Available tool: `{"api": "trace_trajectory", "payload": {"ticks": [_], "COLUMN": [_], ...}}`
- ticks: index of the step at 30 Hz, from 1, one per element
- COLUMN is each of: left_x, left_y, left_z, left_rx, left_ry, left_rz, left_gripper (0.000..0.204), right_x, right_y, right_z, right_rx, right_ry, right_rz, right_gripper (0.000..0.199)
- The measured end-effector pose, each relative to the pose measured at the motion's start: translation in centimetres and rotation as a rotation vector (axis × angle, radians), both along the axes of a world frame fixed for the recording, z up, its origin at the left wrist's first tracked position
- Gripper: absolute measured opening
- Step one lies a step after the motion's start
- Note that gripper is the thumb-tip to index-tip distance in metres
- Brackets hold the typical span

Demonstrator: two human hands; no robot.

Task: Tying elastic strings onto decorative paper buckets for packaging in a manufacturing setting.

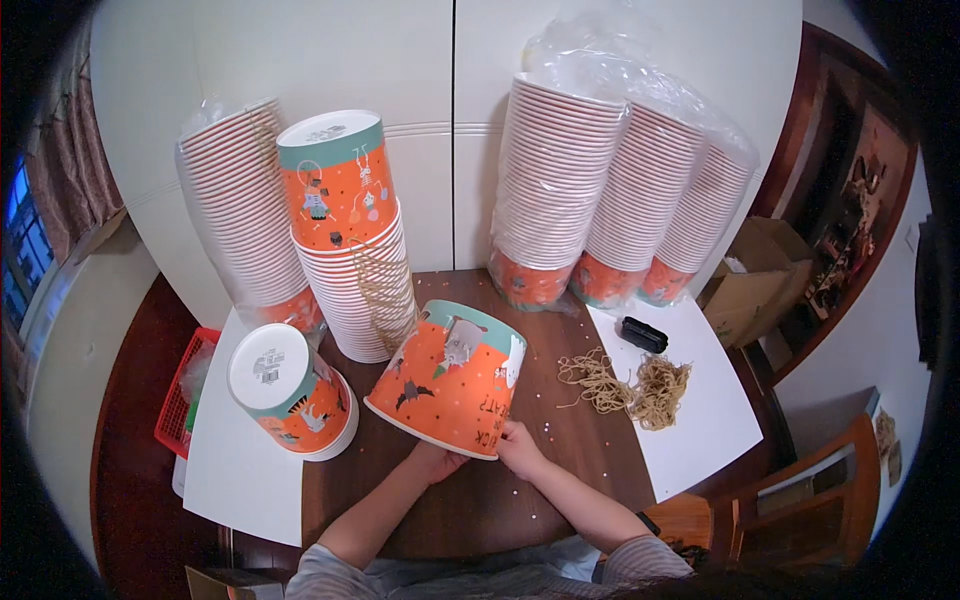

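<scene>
An orange paper bucket (445, 385) with a teal band and printed figures is tilted upside down in front of me, its white rim toward me. My left hand (440, 462) is closed at the lower rim, its fingertips hidden inside or under the bucket. My right hand (518, 450) grips the rim's right corner. Whatever the fingers do inside the bucket is hidden. To the left, a short stack of inverted buckets (310, 405) stands near the table edge. Behind it rises a taller stack of buckets (340, 200), with tan cords (380, 280) draped down its right side.
Two loose bunches of tan cord (660, 392) lie at the right, beside a black oblong object (644, 335). Bagged bucket stacks (560, 180) line the back right, and another bagged stack (235, 200) stands back left. A red basket (182, 390) sits beyond the left edge.
</scene>
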State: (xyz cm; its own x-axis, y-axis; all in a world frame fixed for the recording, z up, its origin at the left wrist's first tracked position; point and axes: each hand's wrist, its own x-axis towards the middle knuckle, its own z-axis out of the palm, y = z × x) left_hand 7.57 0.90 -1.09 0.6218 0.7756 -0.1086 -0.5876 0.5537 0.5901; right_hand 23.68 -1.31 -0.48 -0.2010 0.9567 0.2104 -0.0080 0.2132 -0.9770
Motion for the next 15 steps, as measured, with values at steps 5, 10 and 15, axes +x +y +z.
{"api": "trace_trajectory", "payload": {"ticks": [5, 10, 15], "left_x": [0.3, 0.2, 0.4], "left_y": [0.0, 0.7, 0.7], "left_z": [0.8, -0.7, -0.3], "left_rx": [0.025, -0.026, -0.018], "left_ry": [0.020, 0.022, 0.087], "left_rz": [-0.052, -0.118, -0.086], "left_gripper": [0.040, 0.040, 0.037], "right_x": [0.3, 0.8, 0.8], "right_y": [-0.1, -0.1, -0.3], "right_z": [0.2, 1.0, 1.5], "right_rx": [-0.305, -0.439, -0.477], "right_ry": [0.307, 0.439, 0.488], "right_rz": [0.080, 0.302, 0.311], "right_gripper": [0.020, 0.022, 0.026]}}
